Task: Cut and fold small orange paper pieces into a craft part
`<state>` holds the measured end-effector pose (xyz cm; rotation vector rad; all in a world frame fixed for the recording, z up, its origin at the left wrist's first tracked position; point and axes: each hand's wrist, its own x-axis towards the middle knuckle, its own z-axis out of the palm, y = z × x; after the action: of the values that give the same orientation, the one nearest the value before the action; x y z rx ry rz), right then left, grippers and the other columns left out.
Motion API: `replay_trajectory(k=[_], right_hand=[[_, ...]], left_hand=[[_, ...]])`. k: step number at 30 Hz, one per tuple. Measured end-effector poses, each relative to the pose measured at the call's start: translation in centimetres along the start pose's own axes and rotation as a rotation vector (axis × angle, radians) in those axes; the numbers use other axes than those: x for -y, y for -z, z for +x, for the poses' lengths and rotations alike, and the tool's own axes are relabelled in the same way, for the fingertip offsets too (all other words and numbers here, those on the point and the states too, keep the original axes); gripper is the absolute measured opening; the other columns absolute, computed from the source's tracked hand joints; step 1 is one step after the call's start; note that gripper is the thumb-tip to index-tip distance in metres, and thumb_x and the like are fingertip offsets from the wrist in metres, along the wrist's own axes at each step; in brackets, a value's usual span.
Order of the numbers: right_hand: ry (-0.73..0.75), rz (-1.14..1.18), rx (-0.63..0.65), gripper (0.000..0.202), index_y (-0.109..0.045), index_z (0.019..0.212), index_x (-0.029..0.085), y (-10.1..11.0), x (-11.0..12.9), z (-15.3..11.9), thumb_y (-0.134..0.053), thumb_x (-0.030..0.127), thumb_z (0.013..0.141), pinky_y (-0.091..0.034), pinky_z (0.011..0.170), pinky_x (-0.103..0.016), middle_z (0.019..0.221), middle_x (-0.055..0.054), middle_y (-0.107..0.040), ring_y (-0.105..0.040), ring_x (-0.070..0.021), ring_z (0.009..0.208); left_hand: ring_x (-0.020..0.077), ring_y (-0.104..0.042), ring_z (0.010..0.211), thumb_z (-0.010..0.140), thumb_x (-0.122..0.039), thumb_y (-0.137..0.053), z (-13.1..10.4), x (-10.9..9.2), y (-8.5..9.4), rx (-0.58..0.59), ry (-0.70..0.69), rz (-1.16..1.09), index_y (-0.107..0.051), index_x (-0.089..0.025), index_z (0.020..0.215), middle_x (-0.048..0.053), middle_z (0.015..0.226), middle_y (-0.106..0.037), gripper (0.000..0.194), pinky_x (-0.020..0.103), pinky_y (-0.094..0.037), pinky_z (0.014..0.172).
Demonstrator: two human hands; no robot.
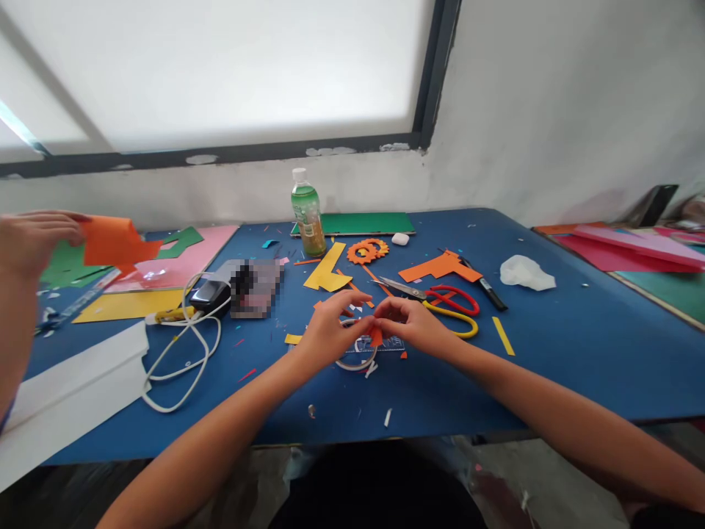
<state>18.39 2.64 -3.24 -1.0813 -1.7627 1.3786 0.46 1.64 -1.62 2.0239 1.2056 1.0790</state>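
A small orange paper piece [375, 336] is pinched between my two hands, above the front middle of the blue table. My left hand [337, 323] closes its thumb and fingers on the piece's left side. From the right, my right hand [412, 323] holds the same piece with its fingertips. Just below them lies a round tape roll [357, 365], partly hidden by my left hand, over a clear ruler [393, 344]. Scissors [452, 310] with red and yellow handles rest beside my right hand, blades toward the left. Behind my hands are a yellow paper piece [329, 273] and orange scalloped rings [367, 251].
At the left, another person's hand [41, 239] holds orange paper [114, 242]. A bottle [308, 213] stands near the wall. A white cable [206, 360], white paper [82, 389], a black marker [492, 294] and orange paper [440, 267] lie about.
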Motion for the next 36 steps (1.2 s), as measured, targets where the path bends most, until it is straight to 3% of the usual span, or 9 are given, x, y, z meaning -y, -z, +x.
replay_trajectory(k=[3,8,15,21,25,30,36], right_hand=[[0.052,0.067,-0.098,0.021,-0.055,0.079,0.018,-0.2,-0.2,-0.1,-0.062,0.037,0.074,-0.053,0.067,-0.031,0.075,0.000,-0.060,-0.062,-0.0144,0.069],[0.099,0.216,-0.184,0.024,-0.054,0.076,0.019,-0.6,-0.2,-0.3,-0.066,0.039,0.070,-0.055,0.065,-0.030,0.074,0.001,-0.059,-0.062,-0.0146,0.071],[0.086,0.377,-0.260,0.028,-0.054,0.075,0.019,-0.8,-0.1,-0.3,-0.071,0.039,0.065,-0.055,0.064,-0.028,0.071,0.003,-0.058,-0.060,-0.0115,0.066],[0.062,0.329,-0.143,0.028,-0.052,0.078,0.019,-0.5,-0.1,-0.4,-0.071,0.036,0.066,-0.055,0.065,-0.029,0.077,0.001,-0.058,-0.062,-0.0133,0.071],[0.022,0.289,-0.058,0.029,-0.052,0.081,0.019,-0.9,-0.4,-0.5,-0.072,0.032,0.064,-0.053,0.067,-0.029,0.077,0.001,-0.061,-0.063,-0.0137,0.073],[-0.054,0.304,0.031,0.027,-0.056,0.083,0.018,-1.5,-0.7,-0.4,-0.071,0.031,0.064,-0.052,0.070,-0.029,0.074,0.002,-0.064,-0.062,-0.0129,0.071],[-0.070,0.386,-0.008,0.025,-0.059,0.082,0.017,-1.5,-0.4,-0.4,-0.070,0.031,0.065,-0.052,0.067,-0.027,0.070,0.003,-0.062,-0.061,-0.0116,0.067]], left_hand=[[0.0174,-0.065,0.081,0.071,-0.032,-0.069,0.0,0.2,-0.1,-0.008,0.052,0.031,-0.063,-0.018,0.097,0.006,0.092,-0.069,0.030,0.028,-0.054,0.068],[0.0141,-0.065,0.064,0.070,-0.027,-0.068,0.1,0.5,-0.2,-0.027,0.129,-0.066,-0.065,-0.016,0.089,0.003,0.075,-0.071,0.022,0.025,-0.054,0.060],[0.0197,-0.069,0.081,0.064,-0.029,-0.073,0.4,0.1,-0.1,-0.105,0.207,-0.437,-0.066,-0.013,0.089,0.007,0.085,-0.073,0.030,0.033,-0.056,0.077],[0.0154,-0.067,0.067,0.063,-0.029,-0.074,0.3,-0.4,0.1,-0.229,0.130,-0.355,-0.067,-0.014,0.076,0.003,0.072,-0.072,0.021,0.027,-0.056,0.065],[0.0119,-0.064,0.061,0.066,-0.026,-0.073,0.1,-0.2,0.2,-0.212,0.068,-0.186,-0.068,-0.016,0.071,0.001,0.068,-0.070,0.012,0.021,-0.051,0.057],[0.0131,-0.066,0.065,0.068,-0.024,-0.070,-0.1,-0.1,0.0,-0.172,0.042,-0.228,-0.069,-0.016,0.072,0.001,0.070,-0.072,0.009,0.022,-0.053,0.062],[0.0171,-0.068,0.071,0.068,-0.026,-0.070,0.1,-0.5,0.5,-0.192,0.064,-0.184,-0.072,-0.018,0.074,0.002,0.075,-0.074,0.010,0.027,-0.055,0.069]])
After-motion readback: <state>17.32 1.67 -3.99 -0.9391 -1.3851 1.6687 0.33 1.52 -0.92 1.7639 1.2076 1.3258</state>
